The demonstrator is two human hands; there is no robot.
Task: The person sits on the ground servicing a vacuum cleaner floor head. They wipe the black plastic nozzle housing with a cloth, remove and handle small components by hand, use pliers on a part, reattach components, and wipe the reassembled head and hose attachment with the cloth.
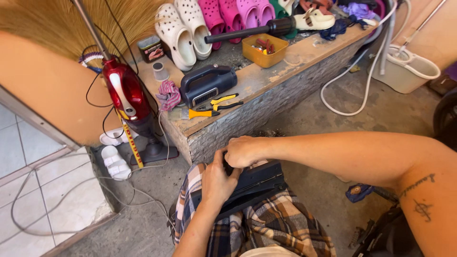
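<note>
Right now both my hands grip the black appliance housing (257, 183) on my lap, its long axis slanting up-right, left hand (216, 183) curled round its near-left end, right hand (245, 151) clenched atop the far edge.

This looks like the back step of a home used for repairs: a rough concrete ledge (266, 102) holds rows of plastic clogs (183, 31), pliers (223, 101) and a yellow parts tray (264, 50), beside a red stick vacuum (126, 95), a straw broom (57, 24) and a mop bucket (409, 69).

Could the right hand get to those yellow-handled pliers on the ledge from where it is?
Probably yes: the right hand sits just below the ledge, and nothing blocks the pliers, though both hands now hold the black device.
</note>
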